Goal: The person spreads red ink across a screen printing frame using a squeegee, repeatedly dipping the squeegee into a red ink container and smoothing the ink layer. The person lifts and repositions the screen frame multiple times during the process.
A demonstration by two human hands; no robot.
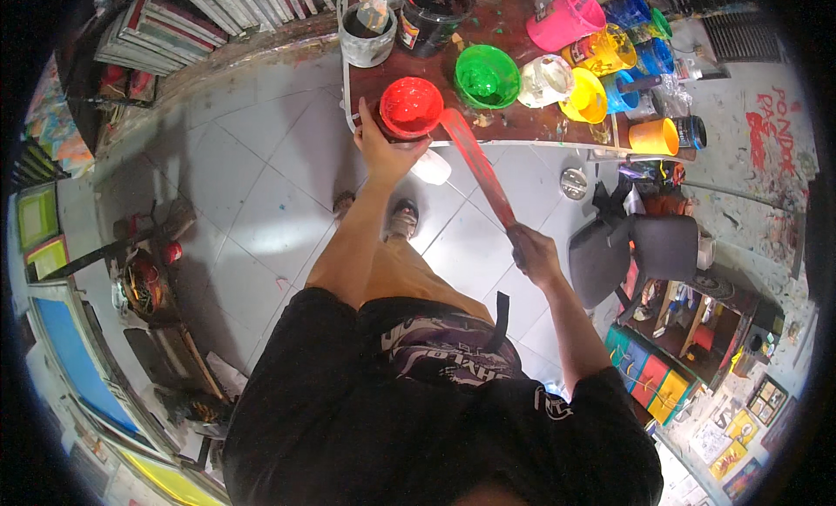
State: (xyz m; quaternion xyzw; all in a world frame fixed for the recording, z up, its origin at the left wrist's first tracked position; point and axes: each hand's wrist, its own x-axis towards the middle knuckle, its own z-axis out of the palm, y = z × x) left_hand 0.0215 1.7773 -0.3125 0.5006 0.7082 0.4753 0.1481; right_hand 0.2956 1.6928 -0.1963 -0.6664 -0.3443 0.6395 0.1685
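My left hand [392, 158] is wrapped round a tub of red paint [412, 106] at the table's near edge, thumb on its near right side and fingers along its left. Gripped at its dark end by my right hand [535, 255] is a long flat stirring stick [481, 171], smeared with red. The stick slants up and left, its far end close to the tub's right rim; I cannot tell whether they touch. Just right of the red paint stands a tub of green paint [487, 76], with a white-smeared tub [546, 80] beside it.
The brown table [557, 133] carries a grey tub [367, 36], a black bucket [434, 16], a pink tub [564, 18], a yellow tub [584, 97] and an orange tub [654, 137]. A dark chair [601, 259] stands to the right. Framed screens [83, 349] lean at the left.
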